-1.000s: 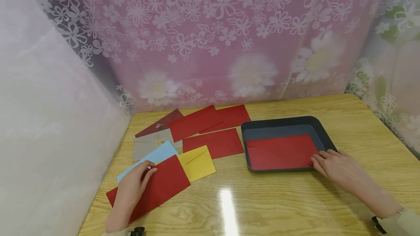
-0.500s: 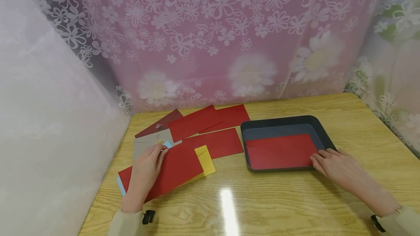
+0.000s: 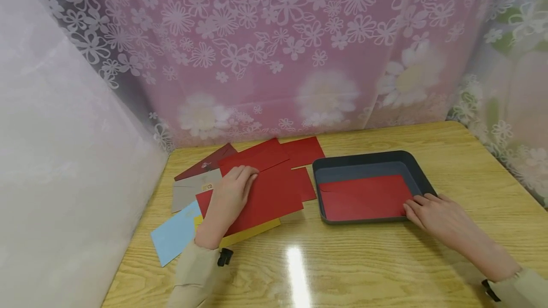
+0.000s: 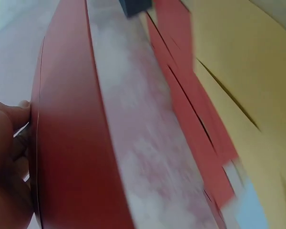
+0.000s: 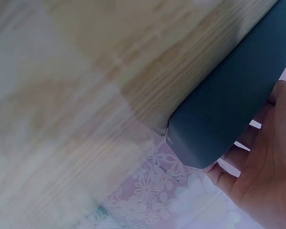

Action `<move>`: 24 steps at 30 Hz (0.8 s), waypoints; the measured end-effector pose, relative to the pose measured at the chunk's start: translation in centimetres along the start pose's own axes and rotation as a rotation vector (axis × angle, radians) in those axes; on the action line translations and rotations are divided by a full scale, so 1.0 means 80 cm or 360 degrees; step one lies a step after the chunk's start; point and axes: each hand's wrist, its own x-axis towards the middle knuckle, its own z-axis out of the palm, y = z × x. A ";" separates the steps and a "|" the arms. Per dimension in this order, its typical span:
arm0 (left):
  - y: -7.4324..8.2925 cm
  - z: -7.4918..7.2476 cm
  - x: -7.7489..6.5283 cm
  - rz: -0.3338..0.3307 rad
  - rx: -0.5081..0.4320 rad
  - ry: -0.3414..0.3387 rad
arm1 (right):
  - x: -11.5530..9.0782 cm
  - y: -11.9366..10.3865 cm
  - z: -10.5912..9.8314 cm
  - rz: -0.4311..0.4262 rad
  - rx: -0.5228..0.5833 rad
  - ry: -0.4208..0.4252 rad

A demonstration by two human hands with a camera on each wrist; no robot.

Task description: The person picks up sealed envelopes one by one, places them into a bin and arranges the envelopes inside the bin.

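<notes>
My left hand point(image 3: 227, 203) pinches a red envelope point(image 3: 270, 198) by its upper edge. The envelope is above the table, overlapping a yellow envelope point(image 3: 252, 233) and other red ones in the head view. In the left wrist view, thumb and fingers meet at the edge of the held envelope point(image 4: 69, 124). On the right, my right hand point(image 3: 445, 222) grips the front right corner of a dark rectangular tray point(image 3: 364, 158), fingers over its rim. The right wrist view shows the fingers against the tray's outer wall point(image 5: 224, 102). Another red envelope point(image 3: 368, 198) lies in the tray.
Loose envelopes cover the left of the wooden table: light blue point(image 3: 173, 236), grey point(image 3: 188, 191), maroon point(image 3: 205, 164) and several red, including one at the back point(image 3: 304, 150). A flowered curtain point(image 3: 274, 61) hangs behind, and a white sheet point(image 3: 64, 156) on the left.
My left hand has carried the red envelope up and right, off the blue envelope and across the yellow one. My right hand and the tray have stayed in place.
</notes>
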 end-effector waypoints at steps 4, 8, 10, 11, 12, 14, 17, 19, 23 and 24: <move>0.023 0.013 0.031 0.0100 -0.0050 -0.0014 | 0.000 -0.001 0.000 0.0019 0.0008 0.0003; 0.047 0.026 0.059 0.0187 -0.0077 -0.0004 | 0.000 -0.001 0.000 0.0030 0.0006 0.0000; 0.058 0.033 0.072 0.0217 -0.0071 0.0013 | -0.001 -0.001 0.000 0.0027 0.0003 0.0001; 0.063 0.037 0.078 0.0229 -0.0064 0.0025 | -0.001 -0.001 0.000 0.0020 -0.0003 0.0003; 0.069 0.041 0.085 0.0240 -0.0059 0.0036 | -0.001 -0.001 0.001 0.0017 -0.0005 0.0007; 0.079 0.049 0.097 0.0257 -0.0061 0.0058 | -0.001 -0.001 0.001 -0.0003 -0.0014 0.0018; 0.096 0.061 0.116 0.0280 -0.0074 0.0077 | -0.001 -0.001 0.000 -0.0002 -0.0013 0.0021; 0.107 0.068 0.127 0.0297 -0.0096 0.0076 | -0.001 -0.001 0.000 0.0002 -0.0011 0.0016; 0.128 0.080 0.146 0.0334 -0.0124 0.0042 | -0.001 -0.002 0.000 0.0009 -0.0003 0.0030; 0.133 0.084 0.150 0.0343 -0.0117 0.0025 | 0.000 -0.002 0.000 0.0004 -0.0005 0.0047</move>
